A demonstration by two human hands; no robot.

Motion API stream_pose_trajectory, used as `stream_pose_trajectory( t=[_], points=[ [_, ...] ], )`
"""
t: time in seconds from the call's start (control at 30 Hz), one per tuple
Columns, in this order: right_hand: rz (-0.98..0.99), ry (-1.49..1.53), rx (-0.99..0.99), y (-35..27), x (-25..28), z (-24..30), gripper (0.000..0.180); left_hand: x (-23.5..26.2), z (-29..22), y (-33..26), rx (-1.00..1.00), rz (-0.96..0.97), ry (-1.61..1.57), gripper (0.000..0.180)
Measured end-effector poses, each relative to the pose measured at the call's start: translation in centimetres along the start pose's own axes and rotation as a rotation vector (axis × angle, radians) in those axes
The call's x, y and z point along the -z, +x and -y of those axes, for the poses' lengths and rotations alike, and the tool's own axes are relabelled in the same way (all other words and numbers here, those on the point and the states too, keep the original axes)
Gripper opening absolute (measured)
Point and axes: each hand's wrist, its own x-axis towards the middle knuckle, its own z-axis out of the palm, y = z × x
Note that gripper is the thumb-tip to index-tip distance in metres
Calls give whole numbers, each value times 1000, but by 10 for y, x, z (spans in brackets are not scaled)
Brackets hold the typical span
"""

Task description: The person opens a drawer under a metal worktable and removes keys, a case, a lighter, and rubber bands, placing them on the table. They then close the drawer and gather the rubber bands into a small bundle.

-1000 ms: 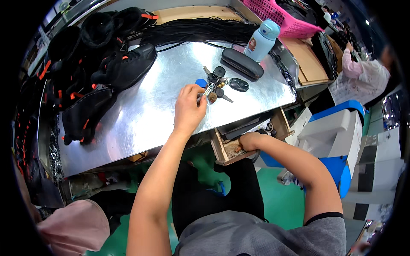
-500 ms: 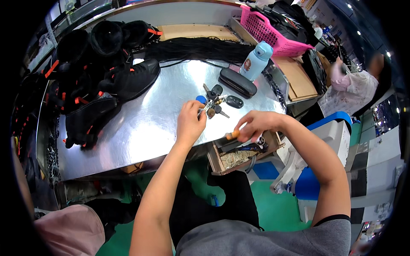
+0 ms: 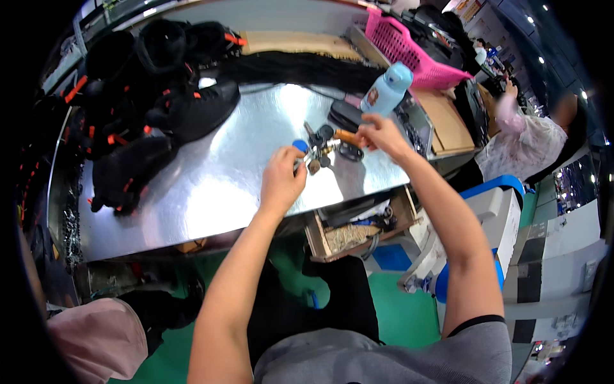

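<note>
So the left hand (image 3: 283, 179) is right at a bunch of keys (image 3: 318, 151) lying on the shiny metal bench (image 3: 224, 173), and its grip looks pinched, thumb and fingers closed on the near-left edge of the bunch. There's a round blue tag (image 3: 300, 145) sticking out by the fingertips, and a dark oval fob (image 3: 350, 152) on the other side.

The right hand (image 3: 382, 137) has its grip clenched around a small orange stick-like thing (image 3: 346, 137), pointing left, over toward the keys. It's kinda blurred, so can't tell if it's actually touching them.

Just behind that there's a black case (image 3: 345, 115) and a light blue bottle (image 3: 387, 93) standing upright. Black cords (image 3: 300, 69) are heaped along the back, and a pile of black shoes (image 3: 198, 118) with orange bits takes up the left side. Pink basket (image 3: 412, 61) at the back right. Below the front edge, a wooden drawer (image 3: 403, 205) is pulled out, with pale string (image 3: 350, 237) in it. Another person (image 3: 524, 144) is off to the right.
</note>
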Motion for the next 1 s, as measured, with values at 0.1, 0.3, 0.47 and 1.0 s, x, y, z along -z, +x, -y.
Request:
stream_pose_trajectory(
  t=[0.1,0.3,0.47,1.0],
  points=[
    [308,-174,109,-33,-5,12,21,6,7,-4,31,2,23,12],
    [904,-935,121,-79,6,-102,28,4,-6,0,57,30,-5,12],
    [1034,-1193,75,-84,-2,-139,39,5,-9,1,131,63,-30,12],
    [916,-1495,476,-69,-17,-214,17,5,-8,2,161,65,-59,12]
  ],
)
